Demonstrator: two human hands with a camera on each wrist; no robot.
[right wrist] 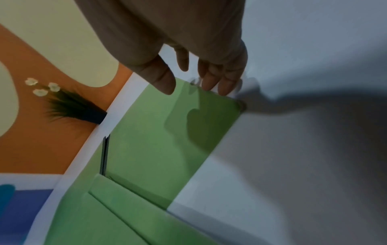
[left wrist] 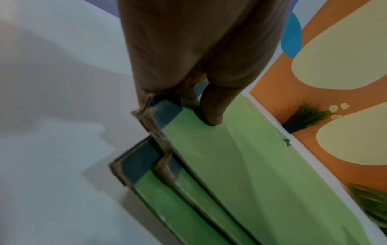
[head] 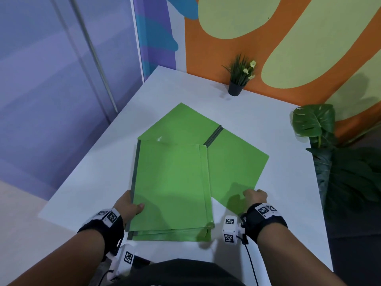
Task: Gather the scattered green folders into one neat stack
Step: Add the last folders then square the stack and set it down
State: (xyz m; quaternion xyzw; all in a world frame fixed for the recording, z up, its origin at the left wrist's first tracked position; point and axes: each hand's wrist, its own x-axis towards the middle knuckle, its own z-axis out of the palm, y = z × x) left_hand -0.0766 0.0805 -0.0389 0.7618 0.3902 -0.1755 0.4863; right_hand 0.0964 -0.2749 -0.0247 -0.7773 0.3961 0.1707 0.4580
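Gripping the near-left edge of the stack [head: 171, 190], your left hand [head: 128, 205] has its thumb on the top cover and its fingers curled under the grey spine side. The left wrist view shows that thumb [left wrist: 211, 107] pressed on the green cover beside the grey spine strip, with at least two more folders stepped out of line beneath it, so the stack is not yet square.

Your right hand [head: 254, 196] reaches over the near corner of the right folder [head: 237, 166], which lies flat and angled on the white table [head: 288, 182], partly tucked under the stack's right edge. In the right wrist view its fingers [right wrist: 217, 79] are loosely spread and straight at that folder's edge, thumb above the green surface, gripping nothing; whether the fingertips touch the cover you cannot tell.

A third loose folder, the far folder [head: 181, 122], lies angled behind the stack, its near part covered by it.

At the table's far edge a small dark pot [head: 235, 88] holds a grassy plant with pale flowers. A large-leafed plant [head: 315, 122] stands off the right corner.
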